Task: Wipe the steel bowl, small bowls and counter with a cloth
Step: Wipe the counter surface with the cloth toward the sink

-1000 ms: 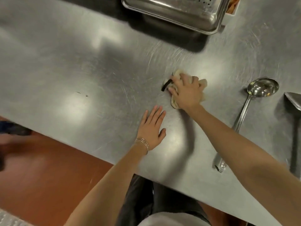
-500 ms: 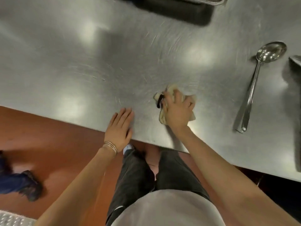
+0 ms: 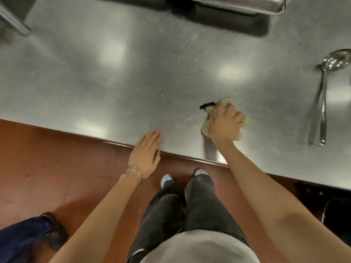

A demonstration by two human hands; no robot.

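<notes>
1. While the counter is being wiped, the left hand lies flat on its near edge with straight fingers, holding nothing, apparently as a brace.
2. Right of it, the right hand presses the bunched cloth onto the steel, fingers curled over it. A black tag sticks out leftward.
3. Further right, a ladle lies well apart from the cloth, and a steel pan sits at the far edge.
4. The step in hand looks like the counter wipe. The next stroke probably calls for steady downward pressure, stopping short of the ladle or lifting it. No bowls are in view.
</notes>
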